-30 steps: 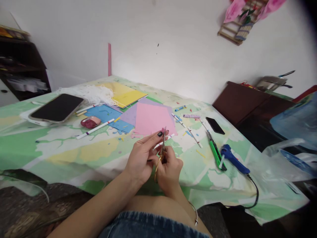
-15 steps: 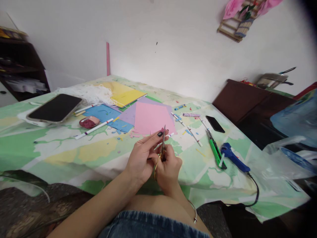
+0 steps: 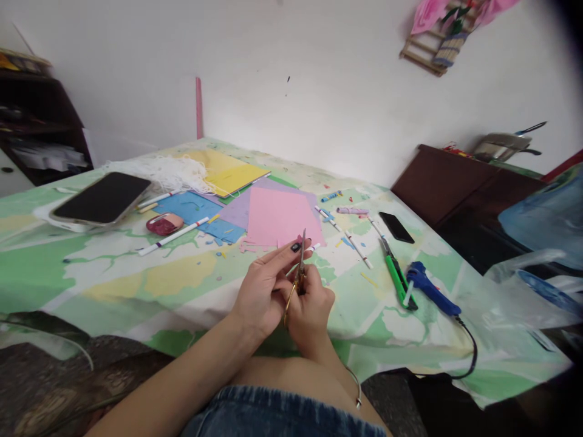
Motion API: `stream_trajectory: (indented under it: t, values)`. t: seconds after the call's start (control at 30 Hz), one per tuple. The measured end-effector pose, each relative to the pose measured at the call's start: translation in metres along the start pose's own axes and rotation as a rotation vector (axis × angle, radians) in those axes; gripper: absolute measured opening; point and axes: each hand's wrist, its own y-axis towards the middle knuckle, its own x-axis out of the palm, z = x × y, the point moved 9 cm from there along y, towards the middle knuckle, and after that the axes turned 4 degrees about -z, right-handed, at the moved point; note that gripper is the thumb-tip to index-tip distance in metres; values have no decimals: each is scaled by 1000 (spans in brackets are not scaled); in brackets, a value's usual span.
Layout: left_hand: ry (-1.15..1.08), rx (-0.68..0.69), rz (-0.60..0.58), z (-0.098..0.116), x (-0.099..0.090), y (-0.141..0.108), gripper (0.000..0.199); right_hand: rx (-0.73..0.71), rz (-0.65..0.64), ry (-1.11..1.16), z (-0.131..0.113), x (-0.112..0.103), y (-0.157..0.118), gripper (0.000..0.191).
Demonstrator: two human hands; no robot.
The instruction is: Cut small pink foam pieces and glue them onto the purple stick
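Note:
My right hand (image 3: 312, 303) is closed on a pair of gold-handled scissors (image 3: 300, 274), whose blades point up and away from me. Right beside it, my left hand (image 3: 264, 291) has its fingers pressed together around something small; a bit of dark pink shows at the fingertips by the blades, too small to name. Both hands are over the near edge of the table. Beyond them lies a pink paper sheet (image 3: 282, 215) on a purple one (image 3: 237, 209), with blue paper (image 3: 186, 208) to the left.
On the tablecloth (image 3: 136, 309) are a large phone (image 3: 102, 197), white string (image 3: 173, 173), a yellow pad (image 3: 234, 176) and white sticks (image 3: 357, 249). At right lie a green cutter (image 3: 399, 280), a blue glue gun (image 3: 430, 290), a black phone (image 3: 396, 227) and a plastic bag (image 3: 505, 303).

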Motion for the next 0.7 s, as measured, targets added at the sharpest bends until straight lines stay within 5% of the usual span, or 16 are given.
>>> stream_trajectory:
  t: [0.7]
  values:
    - [63, 26, -101, 8, 2, 3, 17, 19, -23, -9, 0, -5, 0, 27]
